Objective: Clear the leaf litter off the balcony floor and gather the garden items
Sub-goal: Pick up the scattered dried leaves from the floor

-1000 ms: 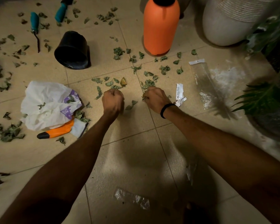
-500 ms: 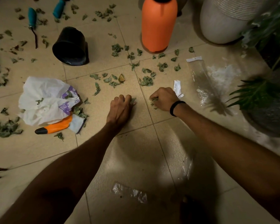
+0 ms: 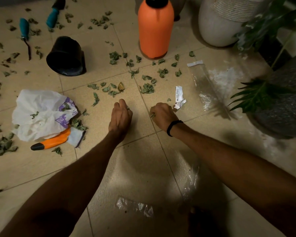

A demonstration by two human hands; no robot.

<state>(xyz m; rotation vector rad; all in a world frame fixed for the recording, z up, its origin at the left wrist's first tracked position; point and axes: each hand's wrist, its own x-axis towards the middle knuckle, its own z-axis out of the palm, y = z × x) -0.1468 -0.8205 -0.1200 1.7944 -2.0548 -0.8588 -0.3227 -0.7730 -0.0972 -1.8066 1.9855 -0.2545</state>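
Leaves (image 3: 146, 88) are lying scattered on the floor (image 3: 140, 168) just beyond both hands. The left hand (image 3: 120, 115) and right hand (image 3: 162, 115) are each clutching some, flanking a tile seam, with bare tile nearer.

On the floor (image 3: 32, 170) a bag (image 3: 39, 108) lies over a glove (image 3: 58, 140) left of the left hand (image 3: 120, 115), a tipped pot (image 3: 65, 57) lies behind the bag, a bottle (image 3: 155, 31) stands behind both hands, a paper scrap (image 3: 179, 97) lies just right of the right hand (image 3: 161, 115), and leaves (image 3: 146, 88) are scattered between.
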